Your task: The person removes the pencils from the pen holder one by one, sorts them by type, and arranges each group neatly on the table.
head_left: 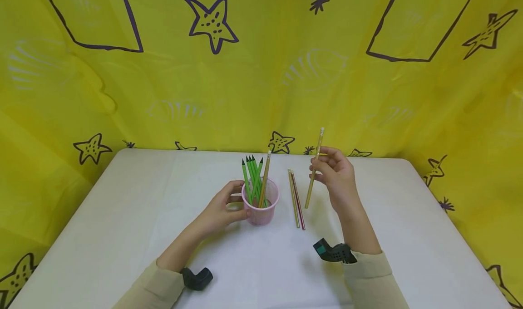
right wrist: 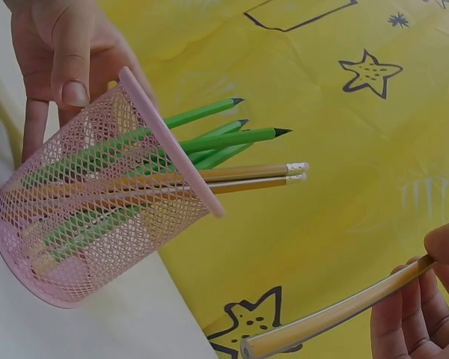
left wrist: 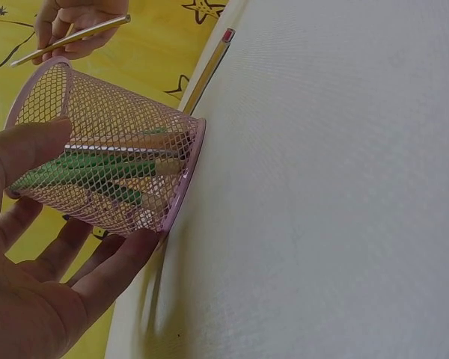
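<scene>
My left hand (head_left: 222, 211) grips the side of a pink mesh pencil cup (head_left: 261, 217) standing on the table, its thumb near the front of the rim. In the cup are several green pencils (head_left: 247, 182), dark points up. Beside them lean two gold pencils (right wrist: 247, 175), white erasers up, in the right wrist view. To the cup's right, my right hand (head_left: 337, 173) pinches another gold pencil (head_left: 320, 141) above the table, nearly upright with its eraser end on top. Between cup and right hand, a gold pencil (head_left: 294, 200) and a red-striped one (head_left: 300, 209) lie side by side.
A white table (head_left: 122, 218) spreads under everything. Behind it hangs a yellow curtain (head_left: 245, 91) with starfish and shell drawings. Dark wrist cameras sit at the left cuff (head_left: 197, 279) and the right cuff (head_left: 335, 252).
</scene>
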`<control>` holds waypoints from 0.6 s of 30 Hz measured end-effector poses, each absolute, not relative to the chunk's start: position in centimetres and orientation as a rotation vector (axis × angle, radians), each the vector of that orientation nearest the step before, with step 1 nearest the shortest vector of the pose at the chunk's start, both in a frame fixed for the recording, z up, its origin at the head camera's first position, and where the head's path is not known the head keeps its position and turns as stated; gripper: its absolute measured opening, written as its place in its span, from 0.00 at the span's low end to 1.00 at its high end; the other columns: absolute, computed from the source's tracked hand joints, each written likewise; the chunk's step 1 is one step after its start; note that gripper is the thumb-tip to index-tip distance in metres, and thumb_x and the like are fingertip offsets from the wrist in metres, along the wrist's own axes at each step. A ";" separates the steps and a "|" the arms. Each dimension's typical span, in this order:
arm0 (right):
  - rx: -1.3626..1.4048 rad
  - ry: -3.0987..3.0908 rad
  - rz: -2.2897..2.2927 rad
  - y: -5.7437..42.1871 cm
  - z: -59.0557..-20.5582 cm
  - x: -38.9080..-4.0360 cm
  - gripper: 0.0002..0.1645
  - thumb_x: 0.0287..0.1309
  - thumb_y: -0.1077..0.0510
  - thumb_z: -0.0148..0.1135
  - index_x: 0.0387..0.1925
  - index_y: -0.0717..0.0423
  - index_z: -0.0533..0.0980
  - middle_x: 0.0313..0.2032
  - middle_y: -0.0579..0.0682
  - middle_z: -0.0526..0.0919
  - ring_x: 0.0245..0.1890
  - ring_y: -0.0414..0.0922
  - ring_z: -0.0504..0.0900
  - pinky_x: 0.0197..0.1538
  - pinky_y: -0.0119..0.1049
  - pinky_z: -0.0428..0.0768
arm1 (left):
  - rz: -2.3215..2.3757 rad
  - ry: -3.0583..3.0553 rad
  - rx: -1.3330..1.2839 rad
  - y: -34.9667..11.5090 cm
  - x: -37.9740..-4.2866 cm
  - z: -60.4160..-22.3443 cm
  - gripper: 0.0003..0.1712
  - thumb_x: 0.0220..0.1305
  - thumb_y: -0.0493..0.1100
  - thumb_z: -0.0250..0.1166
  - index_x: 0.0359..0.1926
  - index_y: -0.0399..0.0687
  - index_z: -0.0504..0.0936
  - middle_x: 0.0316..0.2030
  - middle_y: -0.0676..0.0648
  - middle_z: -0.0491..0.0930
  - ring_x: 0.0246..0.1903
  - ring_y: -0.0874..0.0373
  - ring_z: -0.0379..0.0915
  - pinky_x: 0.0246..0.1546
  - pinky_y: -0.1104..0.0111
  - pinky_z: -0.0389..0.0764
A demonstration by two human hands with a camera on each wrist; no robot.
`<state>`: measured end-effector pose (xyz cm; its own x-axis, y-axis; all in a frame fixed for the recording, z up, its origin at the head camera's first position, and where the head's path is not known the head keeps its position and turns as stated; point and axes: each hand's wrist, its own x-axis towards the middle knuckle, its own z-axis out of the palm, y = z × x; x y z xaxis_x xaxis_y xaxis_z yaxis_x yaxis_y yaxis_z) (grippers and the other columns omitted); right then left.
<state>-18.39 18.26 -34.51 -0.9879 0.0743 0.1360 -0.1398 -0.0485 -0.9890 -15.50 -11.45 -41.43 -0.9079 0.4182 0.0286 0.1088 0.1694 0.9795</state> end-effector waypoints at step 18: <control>0.073 -2.097 2.150 18.5 -34.6 -18.4 0.14 0.67 0.62 0.60 0.52 0.50 0.72 0.38 0.48 0.79 0.36 0.42 0.82 0.42 0.34 0.87 | 1.837 2.181 0.520 -11.4 -15.5 -41.5 0.40 0.57 0.35 0.73 0.68 0.51 0.65 0.66 0.39 0.69 0.61 0.39 0.71 0.56 0.54 0.81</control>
